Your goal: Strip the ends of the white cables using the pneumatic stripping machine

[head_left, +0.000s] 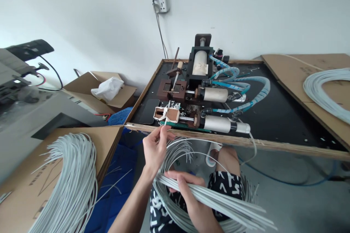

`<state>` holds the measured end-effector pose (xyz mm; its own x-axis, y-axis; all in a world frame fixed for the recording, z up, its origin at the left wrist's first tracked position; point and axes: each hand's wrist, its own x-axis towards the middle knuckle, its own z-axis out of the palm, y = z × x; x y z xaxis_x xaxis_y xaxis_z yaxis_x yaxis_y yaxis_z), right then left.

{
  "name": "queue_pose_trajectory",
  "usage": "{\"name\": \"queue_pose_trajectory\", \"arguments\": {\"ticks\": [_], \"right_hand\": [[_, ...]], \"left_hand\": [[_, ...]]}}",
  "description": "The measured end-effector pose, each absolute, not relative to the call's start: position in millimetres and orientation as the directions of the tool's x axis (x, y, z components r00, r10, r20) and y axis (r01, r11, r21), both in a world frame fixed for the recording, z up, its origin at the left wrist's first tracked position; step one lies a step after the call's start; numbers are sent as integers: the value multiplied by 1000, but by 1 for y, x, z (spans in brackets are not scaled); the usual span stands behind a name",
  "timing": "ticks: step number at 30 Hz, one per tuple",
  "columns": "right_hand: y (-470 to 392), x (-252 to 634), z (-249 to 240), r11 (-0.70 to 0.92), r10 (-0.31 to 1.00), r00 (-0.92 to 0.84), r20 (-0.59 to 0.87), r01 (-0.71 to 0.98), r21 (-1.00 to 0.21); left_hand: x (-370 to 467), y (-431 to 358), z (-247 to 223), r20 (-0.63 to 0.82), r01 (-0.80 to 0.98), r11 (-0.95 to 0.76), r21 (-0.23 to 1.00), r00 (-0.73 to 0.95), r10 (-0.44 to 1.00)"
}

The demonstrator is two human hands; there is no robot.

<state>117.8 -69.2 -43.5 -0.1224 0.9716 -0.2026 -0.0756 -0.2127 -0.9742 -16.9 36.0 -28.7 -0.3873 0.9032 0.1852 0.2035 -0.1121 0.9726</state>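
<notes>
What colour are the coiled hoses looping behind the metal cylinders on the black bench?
Translucent blue coiled hoses, with darker blue showing; clearest in the head view.

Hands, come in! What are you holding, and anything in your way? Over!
Left hand pinching one cable at the white-edged block. Right hand gripping grey cable bundle. Cable coil close below.

Grey cable bundle [221, 199], slanted above looped cables [167, 204], one strand [165, 121] pinched

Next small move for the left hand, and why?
I'd probably nudge the left hand slightly to square the wire between the taped blocks, fingertips kept clear. The wire lies across them at a slight slant, the fingertips are close in front, and the right hand holds the bundle aside.
</notes>
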Motion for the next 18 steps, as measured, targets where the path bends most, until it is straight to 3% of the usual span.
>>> {"name": "queue_pose_trajectory", "arguments": {"ticks": [8, 11, 14, 18], "right_hand": [[-63, 116, -36, -184, 979, -109, -175, -79, -980], [-61, 114, -38, -163, 984, -89, -155, -91, -982], [-63, 115, -48, -31, 998, -49, -35, 87, -996], [-67, 119, -67, 204, 976, -144, 162, 358, -911]], "left_hand": [[-24, 20, -25, 329, 346, -204, 916, -356, 875], [-27, 11, -17, 454, 419, -397, 817, -43, 890], [-26, 7, -4, 455, 465, -600, 652, 392, 799], [-18, 4, 13, 400, 457, -679, 575, 567, 720]]}}
